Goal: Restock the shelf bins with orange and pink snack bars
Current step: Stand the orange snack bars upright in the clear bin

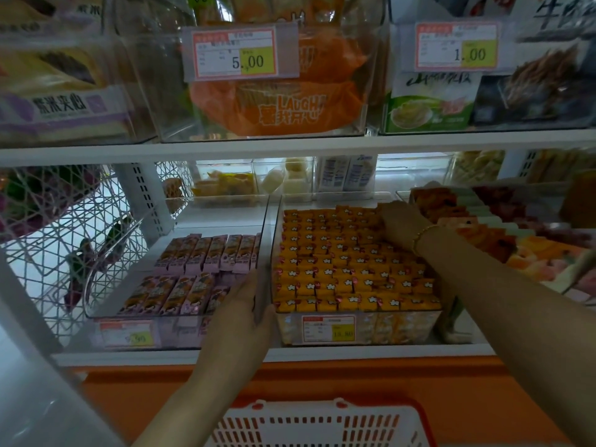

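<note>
The left hand (245,312) clasps the front left corner of the clear bin (403,330) packed with orange snack bars (348,262); the right hand (400,221) rests on its back rows, fingers hidden, so I cannot tell their set. Pink snack bars (206,256) lie in the neighbouring bin (106,312) on the left, and a slotted basket (322,424) sits below the shelf
</note>
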A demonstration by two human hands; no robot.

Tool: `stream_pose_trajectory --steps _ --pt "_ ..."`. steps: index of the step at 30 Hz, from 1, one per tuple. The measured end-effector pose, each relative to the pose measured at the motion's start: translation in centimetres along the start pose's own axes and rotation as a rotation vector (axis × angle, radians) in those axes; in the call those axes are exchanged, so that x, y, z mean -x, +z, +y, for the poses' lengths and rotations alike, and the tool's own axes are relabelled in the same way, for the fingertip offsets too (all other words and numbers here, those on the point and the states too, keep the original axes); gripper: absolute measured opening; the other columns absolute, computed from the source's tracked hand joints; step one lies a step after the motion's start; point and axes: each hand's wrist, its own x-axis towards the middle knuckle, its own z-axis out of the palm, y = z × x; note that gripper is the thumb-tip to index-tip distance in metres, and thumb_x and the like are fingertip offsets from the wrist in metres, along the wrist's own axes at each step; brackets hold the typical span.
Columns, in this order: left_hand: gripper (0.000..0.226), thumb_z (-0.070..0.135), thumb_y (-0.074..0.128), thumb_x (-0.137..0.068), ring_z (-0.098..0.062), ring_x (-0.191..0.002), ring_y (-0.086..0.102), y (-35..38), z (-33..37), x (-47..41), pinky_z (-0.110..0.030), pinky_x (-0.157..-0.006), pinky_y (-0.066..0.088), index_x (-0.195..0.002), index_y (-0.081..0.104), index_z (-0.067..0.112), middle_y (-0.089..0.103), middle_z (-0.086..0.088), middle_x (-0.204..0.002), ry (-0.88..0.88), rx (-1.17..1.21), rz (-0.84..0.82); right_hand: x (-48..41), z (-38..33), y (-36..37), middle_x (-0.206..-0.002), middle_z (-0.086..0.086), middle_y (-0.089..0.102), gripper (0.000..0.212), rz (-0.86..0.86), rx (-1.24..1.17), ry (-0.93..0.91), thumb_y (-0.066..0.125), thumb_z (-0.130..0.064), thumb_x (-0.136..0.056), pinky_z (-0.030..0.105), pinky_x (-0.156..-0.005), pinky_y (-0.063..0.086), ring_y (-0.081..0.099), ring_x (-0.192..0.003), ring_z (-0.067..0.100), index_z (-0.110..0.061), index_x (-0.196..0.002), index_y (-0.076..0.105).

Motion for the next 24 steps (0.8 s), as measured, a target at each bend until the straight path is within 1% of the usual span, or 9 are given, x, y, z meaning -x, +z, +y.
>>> stream_pose_trajectory --steps 2,5,7,9,13,16,18,21,24 --pt "0.061 0.006 0.053 -0.093 0.008 -0.102 0.036 0.0 0.1 0.0 0.010 -0.071 0.023 -0.107 0.018 0.054 0.025 0.042 -0.097 0.011 -0.002 0.018 0.3 0.0 0.6 -0.115 0.009 0.059 0.020 0.030 -0.029 -0.018 0.057 -0.021 -0.091 0.036 -0.102 0.035 0.053 -0.111 0.024 -0.009 -0.103 0.067" --pt "0.062 0.002 0.053 -0.092 0.025 -0.088 0.039 0.2 0.2 0.0 0.010 -0.070 0.026 -0.102 0.023 0.055 0.029 0.041 -0.096 0.018 0.020 0.032 0.7 -0.2 1.2 -0.106 0.012 0.064 0.018 0.000 -0.168 -0.049 0.050 -0.009 -0.092 0.025 -0.080 0.041 0.059 -0.098 0.024 -0.005 -0.099 0.067" --pt "0.063 0.002 0.053 -0.092 0.035 -0.082 0.035 0.2 0.4 0.0 0.010 -0.070 0.027 -0.099 0.023 0.057 0.030 0.041 -0.096 0.026 0.025 0.038 1.0 -0.5 0.6 -0.100 0.009 0.062 0.018 0.003 -0.236 -0.061 0.048 -0.009 -0.093 0.019 -0.075 0.037 0.058 -0.099 0.024 -0.005 -0.096 0.066" --pt "0.064 0.001 0.053 -0.091 0.037 -0.081 0.034 0.2 0.5 0.0 0.011 -0.069 0.026 -0.099 0.022 0.056 0.030 0.041 -0.096 0.029 0.032 0.039 1.1 -0.6 0.3 -0.091 0.003 0.059 0.016 0.012 -0.282 -0.079 0.050 -0.012 -0.093 0.018 -0.071 0.038 0.058 -0.101 0.024 -0.007 -0.091 0.064" --pt "0.060 0.004 0.053 -0.092 0.025 -0.085 0.039 0.3 0.4 0.1 0.007 -0.071 0.028 -0.107 0.023 0.054 0.036 0.038 -0.098 0.005 0.042 0.041 1.0 -0.8 0.1 -0.116 0.002 0.065 0.021 0.004 -0.291 -0.139 0.062 -0.018 -0.089 0.025 -0.092 0.041 0.058 -0.109 0.019 -0.016 -0.108 0.071" --pt "0.061 0.003 0.053 -0.091 0.032 -0.085 0.040 0.4 0.3 0.1 0.008 -0.070 0.029 -0.105 0.028 0.057 0.038 0.038 -0.099 0.029 0.026 0.031 1.2 -0.8 0.1 -0.112 0.008 0.065 0.021 0.062 -0.270 -0.163 0.060 -0.014 -0.088 0.027 -0.087 0.043 0.058 -0.107 0.023 -0.016 -0.108 0.068" --pt "0.061 0.001 0.054 -0.090 0.036 -0.085 0.038 0.3 0.2 0.1 0.009 -0.069 0.030 -0.102 0.031 0.057 0.039 0.039 -0.097 0.040 0.010 0.024 1.6 -1.0 0.1 -0.110 0.009 0.065 0.029 0.084 -0.241 -0.245 0.055 -0.008 -0.089 0.028 -0.082 0.043 0.059 -0.102 0.025 -0.020 -0.113 0.064" --pt "0.058 0.003 0.054 -0.091 0.031 -0.083 0.039 0.4 0.0 0.1 0.008 -0.070 0.031 -0.107 0.027 0.052 0.033 0.040 -0.095 0.044 -0.004 0.038 2.1 -1.1 -0.2 -0.119 0.003 0.062 0.033 0.054 -0.221 -0.337 0.055 -0.009 -0.091 0.028 -0.088 0.044 0.059 -0.103 0.020 -0.031 -0.113 0.067" --pt "0.054 0.004 0.055 -0.091 0.028 -0.082 0.032 0.4 -0.1 0.1 0.008 -0.071 0.030 -0.109 0.027 0.046 0.030 0.039 -0.094 0.037 -0.014 0.041 2.0 -1.0 -0.2 -0.125 0.010 0.056 0.030 0.050 -0.181 -0.324 0.054 -0.018 -0.094 0.030 -0.093 0.041 0.055 -0.111 0.025 -0.025 -0.122 0.062"
